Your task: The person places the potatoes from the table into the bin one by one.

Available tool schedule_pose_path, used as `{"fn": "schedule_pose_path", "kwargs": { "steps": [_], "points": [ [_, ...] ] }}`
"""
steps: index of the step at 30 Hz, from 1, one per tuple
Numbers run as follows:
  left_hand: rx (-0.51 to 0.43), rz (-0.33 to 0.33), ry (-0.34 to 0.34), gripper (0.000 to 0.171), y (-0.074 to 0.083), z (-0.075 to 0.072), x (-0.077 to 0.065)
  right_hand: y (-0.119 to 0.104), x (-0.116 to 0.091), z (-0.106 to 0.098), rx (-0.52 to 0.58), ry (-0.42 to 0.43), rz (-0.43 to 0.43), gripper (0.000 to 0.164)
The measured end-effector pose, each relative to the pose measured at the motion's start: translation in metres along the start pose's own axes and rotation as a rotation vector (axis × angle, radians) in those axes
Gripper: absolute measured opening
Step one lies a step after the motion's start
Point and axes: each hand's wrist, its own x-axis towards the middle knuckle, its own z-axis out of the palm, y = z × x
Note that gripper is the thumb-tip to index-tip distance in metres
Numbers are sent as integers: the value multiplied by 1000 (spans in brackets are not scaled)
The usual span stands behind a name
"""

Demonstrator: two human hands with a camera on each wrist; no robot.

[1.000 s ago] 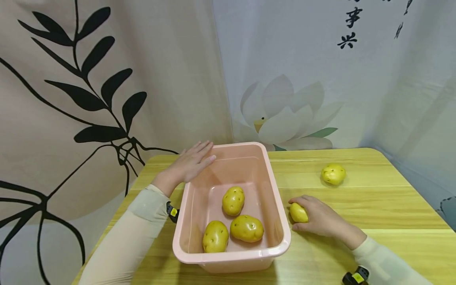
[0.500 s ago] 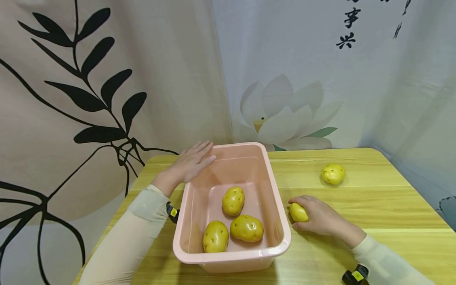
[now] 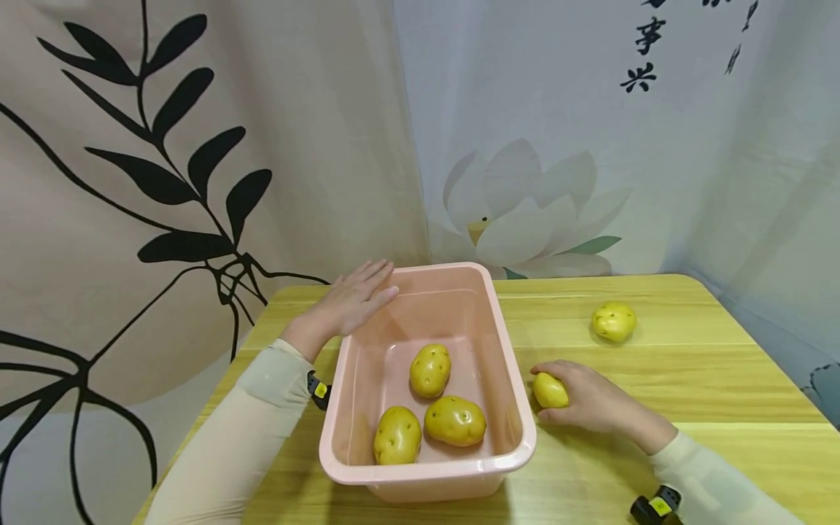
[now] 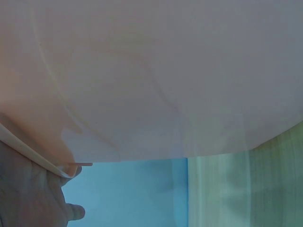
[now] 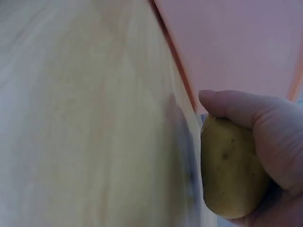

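The wood-grain table point(image 3: 682, 386) stands before a printed curtain point(image 3: 328, 131). Your right grip point(image 3: 593, 401) holds a yellow potato point(image 3: 550, 391) just beside the pink tub point(image 3: 426, 474). Your left grip point(image 3: 351, 299) rests, fingers straight, on its far left corner. Three potatoes point(image 3: 455, 421) lie inside; another potato point(image 3: 614, 321) sits farther back.

Hanging cloth point(image 3: 341, 168) closes in the space behind the table point(image 3: 722, 357), warm beige to my left with a bold black leaf print point(image 3: 157, 182), cooler grey-white to my right with a pale lotus point(image 3: 525, 219) and black brush characters point(image 3: 650, 36). The tabletop's yellow grain is softly lit, its far right corner rounded.
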Motion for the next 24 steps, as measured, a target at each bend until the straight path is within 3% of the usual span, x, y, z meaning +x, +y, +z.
{"fn": "schedule_pose_path", "kwargs": {
  "steps": [18, 24],
  "points": [
    [-3, -9, -1, 77, -1, 1, 0, -8, 3, -24, 158, 18, 52, 71],
    [-10, -12, 1, 77, -2, 1, 1, -11, 3, -33, 217, 40, 51, 64]
  ]
}}
